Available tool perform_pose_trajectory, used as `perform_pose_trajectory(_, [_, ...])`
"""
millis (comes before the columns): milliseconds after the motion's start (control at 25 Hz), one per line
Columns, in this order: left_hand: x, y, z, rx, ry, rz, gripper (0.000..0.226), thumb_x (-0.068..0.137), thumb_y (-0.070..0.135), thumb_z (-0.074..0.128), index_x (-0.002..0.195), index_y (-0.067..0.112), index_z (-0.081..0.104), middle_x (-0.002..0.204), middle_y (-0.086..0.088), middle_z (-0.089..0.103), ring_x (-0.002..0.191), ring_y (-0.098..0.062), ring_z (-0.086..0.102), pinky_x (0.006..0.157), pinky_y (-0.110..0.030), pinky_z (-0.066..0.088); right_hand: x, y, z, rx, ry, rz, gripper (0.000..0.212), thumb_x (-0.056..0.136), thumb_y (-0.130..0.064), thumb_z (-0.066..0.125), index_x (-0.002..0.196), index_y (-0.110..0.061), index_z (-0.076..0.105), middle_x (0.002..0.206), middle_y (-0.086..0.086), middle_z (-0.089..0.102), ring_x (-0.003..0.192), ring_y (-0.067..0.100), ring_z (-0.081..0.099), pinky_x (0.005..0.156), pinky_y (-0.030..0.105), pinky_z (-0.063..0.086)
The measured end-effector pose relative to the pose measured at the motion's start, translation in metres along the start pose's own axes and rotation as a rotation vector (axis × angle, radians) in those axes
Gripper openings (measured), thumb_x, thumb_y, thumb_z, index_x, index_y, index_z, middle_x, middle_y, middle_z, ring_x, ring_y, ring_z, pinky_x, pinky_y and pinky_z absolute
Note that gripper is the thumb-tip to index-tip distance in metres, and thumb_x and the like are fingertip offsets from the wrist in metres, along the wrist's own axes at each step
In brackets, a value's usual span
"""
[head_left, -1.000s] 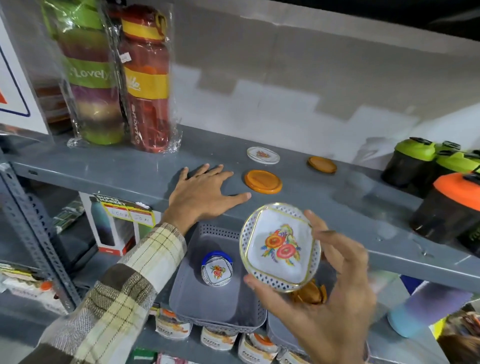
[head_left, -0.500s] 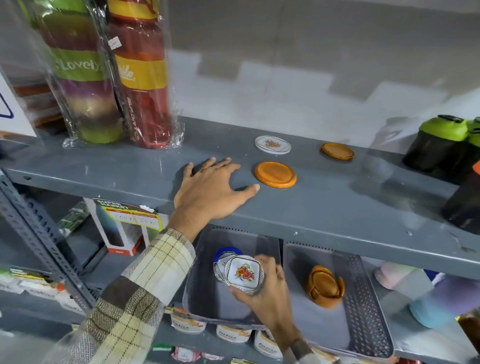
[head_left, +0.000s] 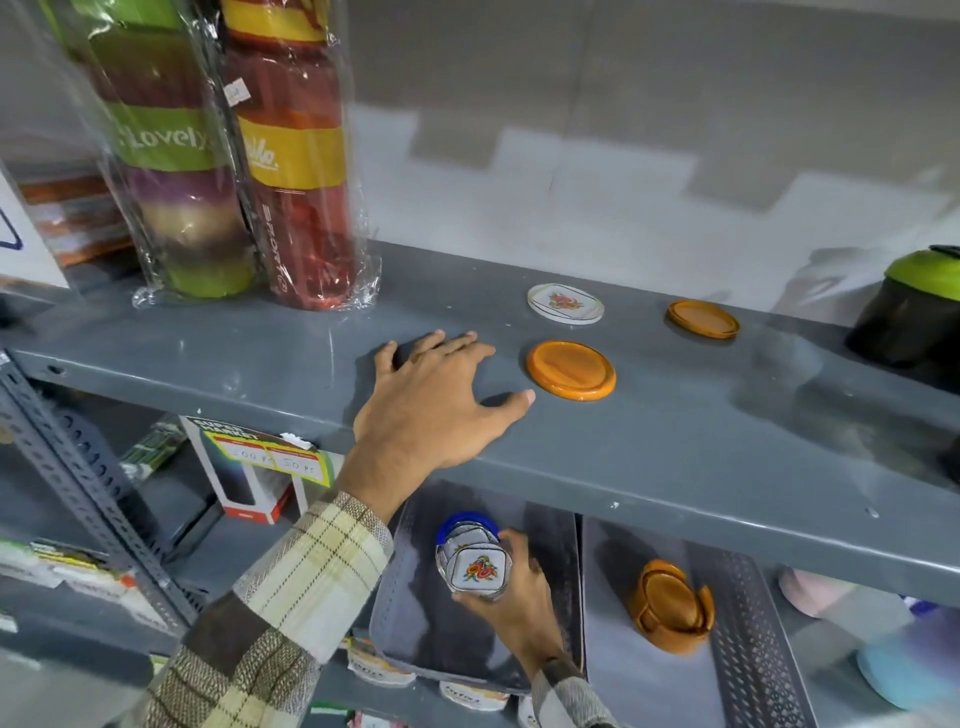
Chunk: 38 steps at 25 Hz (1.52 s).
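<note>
- grey shelf (head_left: 675, 447): runs across the whole view and serves as the landmark.
- green bottle (head_left: 171, 156) and red bottle (head_left: 296, 156): upright on the shelf's left end, side by side, each wrapped in clear plastic.
- grey tray (head_left: 410, 613): under the shelf, below its middle.
- left hand (head_left: 436, 410): flat on the shelf near its front edge, fingers spread, holding nothing.
- right hand (head_left: 519, 597): under the shelf, over the tray, fingers and thumb curled round the flowered dish.
- orange lid (head_left: 571, 370): flat on the shelf's middle, just beside the left thumb, not touching it.
- flowered dish (head_left: 475, 569): under the shelf, inside the tray, its face tilted up, set against a blue-rimmed piece (head_left: 467, 522) behind it.
</note>
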<state>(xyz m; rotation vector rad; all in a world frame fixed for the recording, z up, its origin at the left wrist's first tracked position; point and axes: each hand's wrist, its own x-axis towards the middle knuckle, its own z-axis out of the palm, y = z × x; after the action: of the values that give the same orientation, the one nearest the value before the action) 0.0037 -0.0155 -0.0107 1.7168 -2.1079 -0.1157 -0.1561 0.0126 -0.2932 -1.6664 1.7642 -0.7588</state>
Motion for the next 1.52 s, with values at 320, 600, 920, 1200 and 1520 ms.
perform_pose_trajectory(320, [0.000, 0.000, 0.001, 0.010, -0.007, 0.000, 0.078, 0.084, 0.080, 0.038, 0.148, 0.036, 0.040, 0.162, 0.015, 0.029, 0.150, -0.009, 0.016, 0.120, -0.054, 0.007, 0.016, 0.000, 0.011, -0.023, 0.001, 0.007, 0.095, 0.058, -0.055, 0.088, 0.136, -0.038, 0.035, 0.109, -0.015, 0.072, 0.096, 0.014, 0.073, 0.071, 0.012, 0.051])
perform_pose_trajectory(600, [0.000, 0.001, 0.000, 0.011, -0.014, -0.003, 0.077, 0.085, 0.080, 0.037, 0.149, 0.036, 0.040, 0.162, 0.015, 0.028, 0.150, -0.009, 0.015, 0.120, -0.054, 0.006, 0.025, 0.005, 0.012, -0.086, -0.006, -0.049, 0.110, 0.047, -0.069, 0.084, 0.137, -0.040, 0.029, 0.124, -0.012, 0.063, 0.103, 0.018, 0.070, 0.085, 0.035, 0.061])
perform_pose_trajectory(920, [-0.001, 0.001, -0.001, 0.016, -0.023, -0.004, 0.078, 0.085, 0.080, 0.037, 0.149, 0.036, 0.039, 0.163, 0.015, 0.027, 0.150, -0.009, 0.015, 0.120, -0.055, 0.006, 0.042, 0.004, -0.012, -0.275, -0.319, -0.146, 0.135, 0.052, -0.027, 0.097, 0.154, -0.045, 0.010, 0.159, -0.010, 0.036, 0.139, 0.024, 0.047, 0.105, 0.047, 0.050])
perform_pose_trajectory(1200, [0.000, 0.002, 0.000, 0.016, -0.016, -0.002, 0.077, 0.085, 0.079, 0.038, 0.149, 0.036, 0.040, 0.162, 0.014, 0.028, 0.150, -0.010, 0.016, 0.120, -0.055, 0.006, 0.048, 0.001, -0.009, -0.321, -0.261, -0.161, 0.121, 0.057, -0.037, 0.091, 0.153, -0.041, 0.019, 0.151, -0.008, 0.048, 0.133, 0.025, 0.053, 0.103, 0.044, 0.049])
perform_pose_trajectory(1520, [0.000, 0.001, 0.001, 0.025, -0.013, 0.002, 0.078, 0.085, 0.079, 0.038, 0.149, 0.035, 0.040, 0.162, 0.013, 0.029, 0.150, -0.011, 0.016, 0.119, -0.056, 0.007, 0.054, 0.004, -0.001, -0.369, -0.191, -0.144, 0.111, 0.064, -0.059, 0.081, 0.156, -0.034, 0.024, 0.155, -0.008, 0.042, 0.142, 0.022, 0.043, 0.113, 0.047, 0.036])
